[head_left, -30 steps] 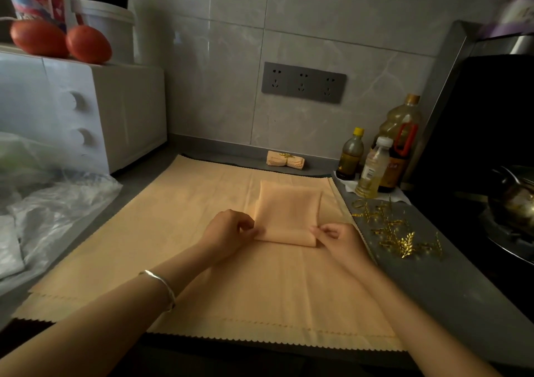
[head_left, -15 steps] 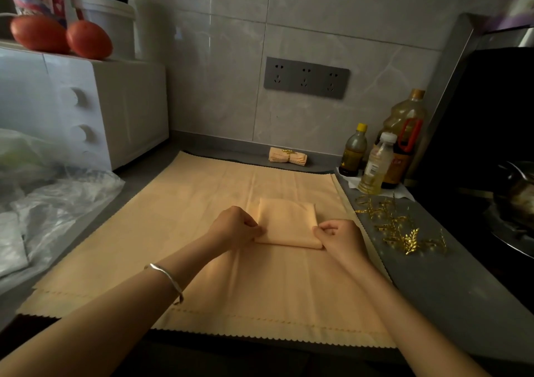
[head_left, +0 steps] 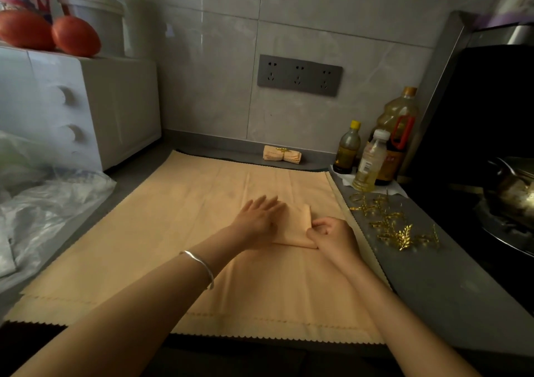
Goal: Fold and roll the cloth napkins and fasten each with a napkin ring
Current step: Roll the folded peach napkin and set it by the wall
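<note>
While the left hand (head_left: 258, 217) presses flat with straight fingers on the folded napkin (head_left: 294, 226) mid-frame, the right hand (head_left: 332, 236) pinches its near right corner.

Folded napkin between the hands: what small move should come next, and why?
Probably start rolling the folded napkin from its near edge away from the body. The left hand lies flat on it, fingers straight, and the right hand pinches its near right corner, so the fold looks pressed but no roll shows. The gold napkin rings lie loose on the counter to the right.
</note>
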### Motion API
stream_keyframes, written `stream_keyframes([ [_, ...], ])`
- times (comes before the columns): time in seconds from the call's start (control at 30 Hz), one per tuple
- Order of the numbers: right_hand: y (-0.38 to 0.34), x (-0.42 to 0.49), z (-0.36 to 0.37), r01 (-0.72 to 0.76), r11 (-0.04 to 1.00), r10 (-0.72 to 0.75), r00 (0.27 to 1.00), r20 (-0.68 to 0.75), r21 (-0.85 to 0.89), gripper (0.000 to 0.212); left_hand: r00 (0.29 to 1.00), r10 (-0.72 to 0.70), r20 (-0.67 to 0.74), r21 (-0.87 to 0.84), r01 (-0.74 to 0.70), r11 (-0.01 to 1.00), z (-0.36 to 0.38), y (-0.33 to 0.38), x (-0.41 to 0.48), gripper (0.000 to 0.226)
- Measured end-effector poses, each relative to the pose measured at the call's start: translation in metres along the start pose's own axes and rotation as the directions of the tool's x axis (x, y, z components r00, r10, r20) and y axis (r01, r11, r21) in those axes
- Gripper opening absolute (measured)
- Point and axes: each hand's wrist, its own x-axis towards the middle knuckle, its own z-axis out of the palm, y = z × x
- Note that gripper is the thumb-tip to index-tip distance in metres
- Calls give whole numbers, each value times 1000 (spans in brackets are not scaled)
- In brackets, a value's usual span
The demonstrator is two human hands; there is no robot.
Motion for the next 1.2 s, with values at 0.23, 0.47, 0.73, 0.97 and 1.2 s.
stream_keyframes([
  [0.23,-18,2,-3,120,911,-122,992,21,-394,58,997,-50,55,17,49,999,21,-1,1,58],
  [0.47,-30,19,18,419,725,-218,893,395,-547,53,995,-42,92,69,36,997,17,0,1,58],
  [0.73,-14,22,18,331,814,-79,878,472,-478,56,992,-84,99,-18,86,996,21,-3,5,64],
  [0.97,-12,23,20,348,796,-96,881,464,-496,56,993,43,113,29,-46,999,12,-6,-7,61],
  [1.2,-15,20,16,356,806,-111,875,470,-473,56,975,125,184,159,-155,975,-11,-13,-20,64],
])
